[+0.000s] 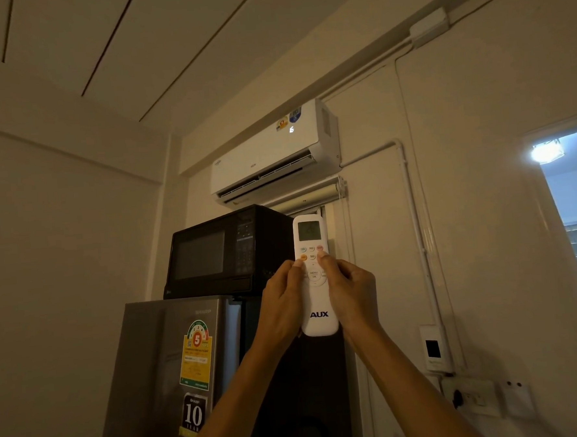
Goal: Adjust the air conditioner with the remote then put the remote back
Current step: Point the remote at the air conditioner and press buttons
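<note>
A white wall-mounted air conditioner hangs high on the wall, its flap open and a lit number on its front. Below it I hold a white AUX remote upright, its screen end pointing up toward the unit. My left hand grips the remote's left side, thumb near the orange button. My right hand grips the right side, with its thumb on the upper right buttons.
A black microwave sits on a grey fridge at the left, just behind my hands. A white holder box and wall sockets are on the wall at the right. A bright doorway opens at far right.
</note>
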The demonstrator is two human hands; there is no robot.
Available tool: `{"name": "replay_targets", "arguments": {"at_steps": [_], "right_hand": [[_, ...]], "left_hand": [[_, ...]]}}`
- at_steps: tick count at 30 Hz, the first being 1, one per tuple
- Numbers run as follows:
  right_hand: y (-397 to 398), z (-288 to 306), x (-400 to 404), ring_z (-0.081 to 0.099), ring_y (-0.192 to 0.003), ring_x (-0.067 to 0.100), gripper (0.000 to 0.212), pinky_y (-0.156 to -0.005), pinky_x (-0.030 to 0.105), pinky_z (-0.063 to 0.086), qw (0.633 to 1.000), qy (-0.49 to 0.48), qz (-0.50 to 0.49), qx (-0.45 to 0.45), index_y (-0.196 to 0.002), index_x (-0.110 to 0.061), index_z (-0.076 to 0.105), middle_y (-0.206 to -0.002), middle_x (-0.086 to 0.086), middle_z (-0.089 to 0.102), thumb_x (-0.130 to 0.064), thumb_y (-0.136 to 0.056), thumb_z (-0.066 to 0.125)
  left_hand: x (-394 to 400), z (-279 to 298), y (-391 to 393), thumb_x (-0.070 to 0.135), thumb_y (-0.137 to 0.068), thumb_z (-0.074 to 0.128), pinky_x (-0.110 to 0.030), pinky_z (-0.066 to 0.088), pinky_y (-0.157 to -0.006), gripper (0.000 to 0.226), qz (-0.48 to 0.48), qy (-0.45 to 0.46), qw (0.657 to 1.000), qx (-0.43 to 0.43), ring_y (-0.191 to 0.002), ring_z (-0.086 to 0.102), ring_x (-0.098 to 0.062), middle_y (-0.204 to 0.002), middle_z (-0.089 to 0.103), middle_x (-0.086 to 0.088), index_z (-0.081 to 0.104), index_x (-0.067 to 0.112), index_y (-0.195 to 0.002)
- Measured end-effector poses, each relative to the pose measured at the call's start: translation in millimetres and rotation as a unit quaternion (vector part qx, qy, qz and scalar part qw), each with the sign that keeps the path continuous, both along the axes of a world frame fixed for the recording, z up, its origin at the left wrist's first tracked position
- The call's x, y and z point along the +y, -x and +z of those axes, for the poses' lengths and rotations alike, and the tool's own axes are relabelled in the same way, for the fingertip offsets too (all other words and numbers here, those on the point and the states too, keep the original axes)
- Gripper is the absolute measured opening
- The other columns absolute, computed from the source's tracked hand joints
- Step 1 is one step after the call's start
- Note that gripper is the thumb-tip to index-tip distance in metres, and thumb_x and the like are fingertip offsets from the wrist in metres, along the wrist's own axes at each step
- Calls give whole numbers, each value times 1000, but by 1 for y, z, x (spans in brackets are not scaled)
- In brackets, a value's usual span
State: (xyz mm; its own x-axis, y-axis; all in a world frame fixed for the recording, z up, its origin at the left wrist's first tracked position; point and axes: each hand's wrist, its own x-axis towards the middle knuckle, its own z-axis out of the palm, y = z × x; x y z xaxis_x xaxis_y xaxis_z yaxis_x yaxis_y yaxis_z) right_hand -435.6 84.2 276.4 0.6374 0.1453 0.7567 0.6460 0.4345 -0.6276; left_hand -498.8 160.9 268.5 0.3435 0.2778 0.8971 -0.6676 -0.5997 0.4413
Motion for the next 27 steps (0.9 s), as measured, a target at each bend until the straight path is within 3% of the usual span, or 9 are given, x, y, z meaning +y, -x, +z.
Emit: {"name": "replay_targets", "arguments": {"at_steps": [4,12,18,23,27], "right_hand": [[0,0,0,65,-65,16,27,-56,25,53,1000,-2,4,-4,-93,-12,64,-96,11,71,-37,-83,57],[0,-1,-1,67,-69,21,30,-56,26,53,1000,-5,5,-3,-94,-10,65,-97,12,72,-36,-83,57],[1,0,-3,63,-61,10,30,-51,20,50,1000,-9,6,-3,-95,-10,65,-96,12,72,-36,-83,57],[2,-2,-4,62,-60,7,20,-47,15,48,1000,-13,4,-14,-90,-15,64,-94,8,71,-33,-83,58],[3,-5,-4,62,-61,7,14,-52,19,48,1000,-18,8,-18,-87,-19,61,-89,4,68,-32,-83,58]], "left_hand": [[0,-1,0,24,-95,32,-13,53,-51,20,-3,-1,1000,-2,-58,64,0,-78,61,1,48,24,-83],[-1,-1,0,25,-95,33,-15,54,-52,20,-2,1,1000,0,-58,65,0,-79,61,1,49,25,-83],[-3,0,1,24,-95,33,-14,53,-52,21,-8,2,1000,-2,-59,65,-1,-79,61,0,49,24,-83],[-2,-2,1,25,-95,33,-16,54,-53,20,-10,3,1000,1,-61,66,-2,-81,62,-1,50,21,-87],[-2,-4,1,24,-95,33,-14,53,-52,19,-6,1,1000,-1,-61,66,-2,-81,62,0,50,22,-86]]}}
